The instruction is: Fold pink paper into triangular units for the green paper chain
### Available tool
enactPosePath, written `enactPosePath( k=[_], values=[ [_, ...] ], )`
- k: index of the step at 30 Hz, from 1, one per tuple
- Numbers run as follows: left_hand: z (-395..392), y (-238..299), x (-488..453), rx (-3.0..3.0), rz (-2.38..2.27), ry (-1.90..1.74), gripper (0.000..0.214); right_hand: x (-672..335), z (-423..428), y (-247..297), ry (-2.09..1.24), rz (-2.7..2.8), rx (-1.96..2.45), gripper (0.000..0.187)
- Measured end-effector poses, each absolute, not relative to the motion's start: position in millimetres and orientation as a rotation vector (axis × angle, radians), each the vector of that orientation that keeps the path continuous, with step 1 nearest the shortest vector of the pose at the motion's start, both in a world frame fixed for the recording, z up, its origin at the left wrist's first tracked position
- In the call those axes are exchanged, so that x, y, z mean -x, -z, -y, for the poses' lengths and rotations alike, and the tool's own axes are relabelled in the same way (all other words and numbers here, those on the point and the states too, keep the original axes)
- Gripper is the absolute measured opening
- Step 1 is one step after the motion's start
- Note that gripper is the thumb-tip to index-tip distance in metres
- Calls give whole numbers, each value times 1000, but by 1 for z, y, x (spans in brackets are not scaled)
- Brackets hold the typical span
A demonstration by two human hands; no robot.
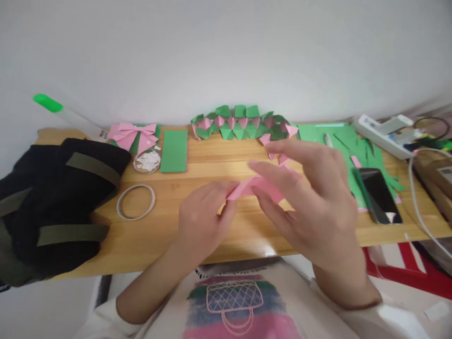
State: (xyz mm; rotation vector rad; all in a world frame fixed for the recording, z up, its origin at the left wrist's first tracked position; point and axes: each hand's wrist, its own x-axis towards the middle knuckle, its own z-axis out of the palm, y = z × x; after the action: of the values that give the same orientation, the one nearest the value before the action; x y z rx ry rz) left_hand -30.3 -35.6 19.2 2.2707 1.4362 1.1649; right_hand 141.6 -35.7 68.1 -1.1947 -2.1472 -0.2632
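Over the middle of the table, my left hand (206,214) pinches one end of a folded pink paper strip (247,187) between thumb and fingers. My right hand (310,202) hovers at the strip's other side, its fingers spread and slightly blurred. The right thumb tip is close to the paper; whether it touches I cannot tell. Right-hand fingers partly cover the strip's far end. Behind the hands, a chain of folded green and pink paper (243,123) curves along the wall. Its pink pieces trail down towards my right hand.
On the left lie a dark cloth bag (70,188), a tape ring (122,207), a dish of white scraps (148,161), a green paper stack (174,150) and a pink paper bow (132,134). To the right are a phone (379,195), green scraps (353,141) and a power strip (381,136).
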Motion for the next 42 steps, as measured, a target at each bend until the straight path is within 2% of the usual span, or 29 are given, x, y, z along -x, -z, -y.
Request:
enactPosePath(
  k=[2, 4, 15, 23, 35, 42],
  values=[
    [39, -23, 32, -2500, -1399, -1226, 14, -138, 33, -65, 350, 2140, 1124, 14],
    [42, -26, 35, -2633, -1394, -1253, 15, -138, 34, -61, 407, 2101, 1056, 13],
    [53, -42, 41, -2786, -1329, -1197, 24, -140, 52, -43, 332, 1943, 996, 20],
    [59, -49, 45, -2743, -1274, -1090, 38, -139, 52, -37, 181, 1871, 915, 35],
    [60, -52, 40, -2802, -1252, -1025, 38, -137, 59, -46, 45, 1889, 1027, 27],
    [61, -51, 41, -2810, -1266, -1016, 43, -138, 58, -44, 22, 1895, 1025, 30]
  ],
)
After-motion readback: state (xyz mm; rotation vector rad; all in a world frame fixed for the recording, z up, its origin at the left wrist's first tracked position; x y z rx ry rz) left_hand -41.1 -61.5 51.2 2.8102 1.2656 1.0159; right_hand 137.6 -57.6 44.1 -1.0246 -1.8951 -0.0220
